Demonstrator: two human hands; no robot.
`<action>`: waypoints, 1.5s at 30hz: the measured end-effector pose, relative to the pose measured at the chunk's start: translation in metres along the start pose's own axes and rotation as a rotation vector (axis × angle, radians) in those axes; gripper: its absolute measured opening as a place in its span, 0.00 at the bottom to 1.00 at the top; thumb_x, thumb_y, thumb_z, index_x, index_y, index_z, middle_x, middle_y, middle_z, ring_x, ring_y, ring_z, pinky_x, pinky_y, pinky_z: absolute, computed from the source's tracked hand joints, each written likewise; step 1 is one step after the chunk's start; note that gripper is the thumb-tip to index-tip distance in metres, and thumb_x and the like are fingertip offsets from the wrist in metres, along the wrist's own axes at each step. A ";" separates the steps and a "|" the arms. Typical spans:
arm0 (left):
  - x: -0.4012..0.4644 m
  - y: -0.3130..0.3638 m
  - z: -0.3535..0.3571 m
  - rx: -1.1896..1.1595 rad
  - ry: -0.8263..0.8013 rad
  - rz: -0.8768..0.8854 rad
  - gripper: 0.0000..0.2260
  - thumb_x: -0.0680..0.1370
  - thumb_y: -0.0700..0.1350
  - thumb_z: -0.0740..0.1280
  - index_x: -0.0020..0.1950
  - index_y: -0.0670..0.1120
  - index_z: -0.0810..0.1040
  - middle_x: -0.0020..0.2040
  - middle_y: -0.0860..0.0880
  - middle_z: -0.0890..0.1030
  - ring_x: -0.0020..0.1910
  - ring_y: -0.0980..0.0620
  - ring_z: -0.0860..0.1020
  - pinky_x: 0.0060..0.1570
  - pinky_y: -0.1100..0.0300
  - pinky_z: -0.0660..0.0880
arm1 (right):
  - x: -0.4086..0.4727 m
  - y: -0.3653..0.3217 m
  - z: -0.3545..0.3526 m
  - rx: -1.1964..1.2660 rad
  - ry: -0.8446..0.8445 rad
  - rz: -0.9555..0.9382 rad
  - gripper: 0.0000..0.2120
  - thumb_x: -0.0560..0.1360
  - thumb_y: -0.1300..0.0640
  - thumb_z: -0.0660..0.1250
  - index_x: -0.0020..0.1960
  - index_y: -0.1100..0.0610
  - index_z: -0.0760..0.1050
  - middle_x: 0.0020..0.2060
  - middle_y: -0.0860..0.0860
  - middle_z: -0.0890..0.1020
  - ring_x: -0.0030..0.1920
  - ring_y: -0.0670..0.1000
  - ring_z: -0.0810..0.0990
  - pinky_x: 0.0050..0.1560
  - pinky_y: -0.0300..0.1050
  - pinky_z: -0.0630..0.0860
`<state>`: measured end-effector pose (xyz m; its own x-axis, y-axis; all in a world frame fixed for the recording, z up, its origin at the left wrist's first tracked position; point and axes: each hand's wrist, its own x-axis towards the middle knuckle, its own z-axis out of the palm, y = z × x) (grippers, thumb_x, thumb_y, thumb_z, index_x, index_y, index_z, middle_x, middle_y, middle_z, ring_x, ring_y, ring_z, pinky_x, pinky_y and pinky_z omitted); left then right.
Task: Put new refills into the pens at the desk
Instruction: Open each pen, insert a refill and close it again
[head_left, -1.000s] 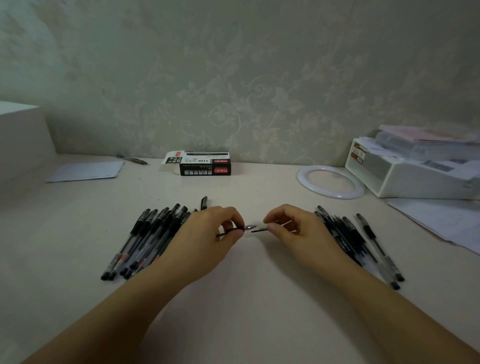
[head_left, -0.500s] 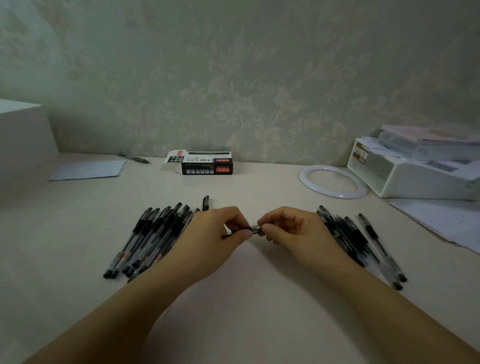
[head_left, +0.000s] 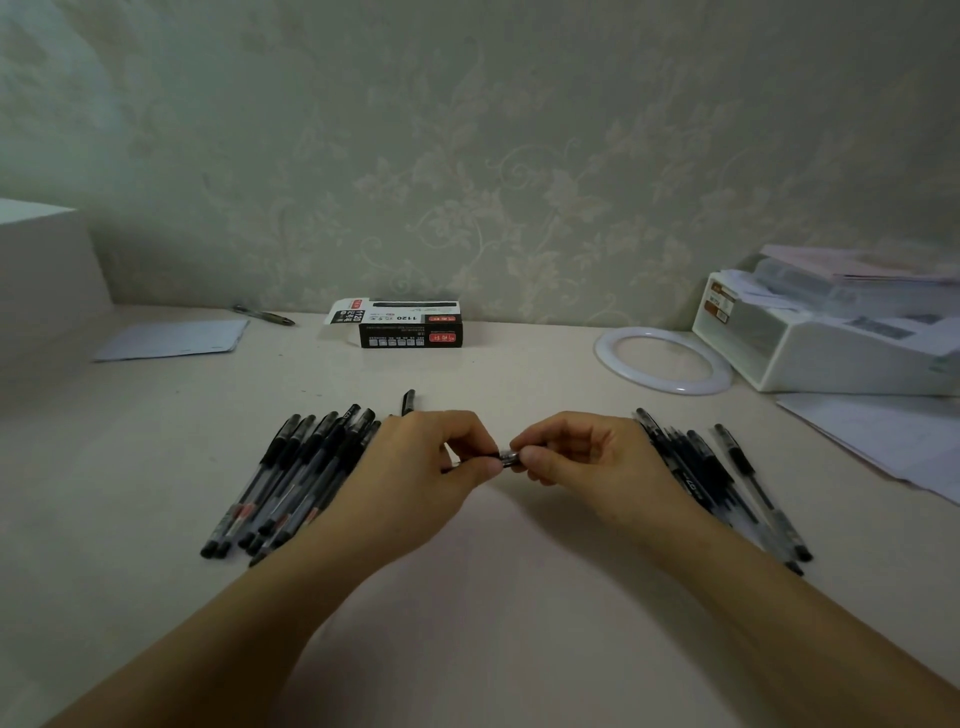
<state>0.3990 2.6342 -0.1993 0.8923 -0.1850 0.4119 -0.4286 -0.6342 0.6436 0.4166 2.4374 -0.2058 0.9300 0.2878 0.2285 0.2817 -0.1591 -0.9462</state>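
A fanned pile of black gel pens (head_left: 296, 478) lay on the pale table (head_left: 467, 597) at the left, beside the left hand (head_left: 415, 478). That hand and the right hand (head_left: 587, 467) met fingertip to fingertip at the centre, each pinched shut around one end of a slim black pen (head_left: 506, 457) held just above the tabletop. A second cluster of black pens (head_left: 711, 478) rested at the right.

Matt pale desk (head_left: 156, 467); glossy black plastic pens (head_left: 291, 478); printed cardboard box (head_left: 410, 332).
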 end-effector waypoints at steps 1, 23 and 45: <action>0.000 0.000 0.000 0.003 0.000 0.002 0.05 0.73 0.47 0.72 0.39 0.56 0.81 0.31 0.67 0.77 0.27 0.64 0.72 0.31 0.74 0.67 | 0.000 0.000 0.000 -0.005 -0.001 0.001 0.05 0.74 0.65 0.72 0.47 0.58 0.84 0.35 0.49 0.86 0.38 0.43 0.82 0.44 0.34 0.78; 0.010 -0.023 -0.052 0.395 0.331 -0.214 0.02 0.76 0.48 0.68 0.45 0.51 0.78 0.41 0.53 0.74 0.37 0.57 0.72 0.35 0.63 0.65 | 0.001 0.008 -0.003 -0.313 0.168 -0.037 0.09 0.76 0.53 0.70 0.55 0.44 0.79 0.44 0.38 0.82 0.42 0.42 0.81 0.45 0.34 0.77; 0.006 -0.045 -0.058 0.580 0.180 -0.476 0.08 0.77 0.52 0.67 0.50 0.48 0.75 0.49 0.47 0.75 0.45 0.47 0.75 0.44 0.53 0.74 | 0.001 0.009 -0.004 -0.588 0.172 -0.132 0.07 0.76 0.58 0.70 0.50 0.48 0.81 0.41 0.40 0.82 0.40 0.42 0.79 0.41 0.30 0.75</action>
<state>0.4157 2.7049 -0.1887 0.9036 0.3001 0.3056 0.1832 -0.9158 0.3575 0.4209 2.4326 -0.2128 0.8896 0.1919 0.4144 0.4336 -0.6399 -0.6345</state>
